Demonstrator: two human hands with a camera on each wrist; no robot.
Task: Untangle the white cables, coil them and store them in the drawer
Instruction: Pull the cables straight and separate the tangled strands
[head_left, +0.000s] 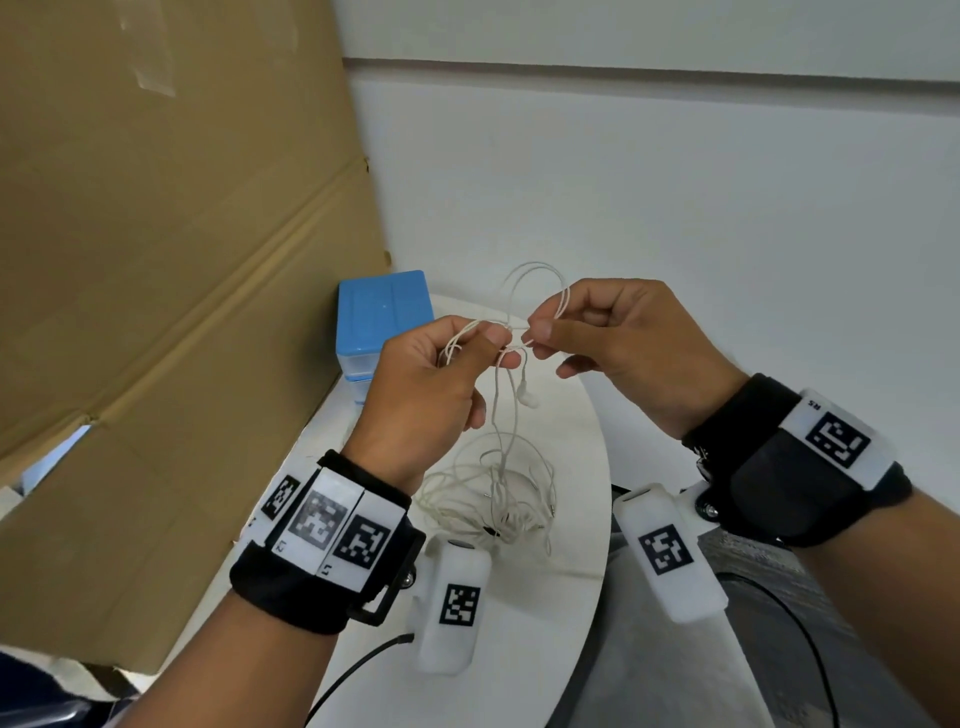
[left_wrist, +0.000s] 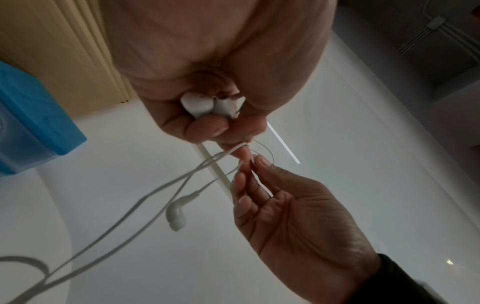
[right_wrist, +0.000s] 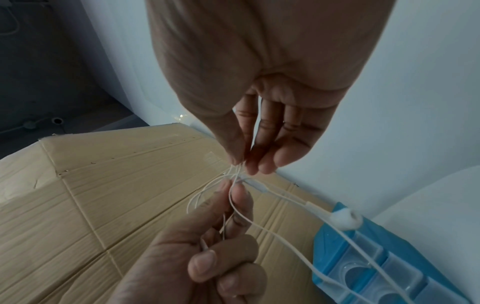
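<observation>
Two hands raised over a white round table (head_left: 566, 551), both engaged on white earphone cables (head_left: 498, 415). Left hand (head_left: 431, 395): fingers curled around a small bunch of strands and at least one earbud, thumb and forefinger pinching at the knot. Right hand (head_left: 623, 348): thumb and forefinger nipping a thin loop (head_left: 540, 280) that arches up on the far side, remaining fingers loosely extended. One earbud (head_left: 527, 397) dangles free just below the pinch. Remainder of the cables: a loose tangled heap (head_left: 493, 499) on the table, near us, joined to the held strands by hanging lengths. Blue drawer box (head_left: 384, 322): far left on the table, beside a cardboard sheet (head_left: 171, 260); its drawers appear closed. Step in hand, as we judge it: loosening the knot. We would keep the left pinch steady, ease the loop wider, not pull it taut, then feed the dangling earbud back through. Hard tugging would likely tighten the tangle below.
</observation>
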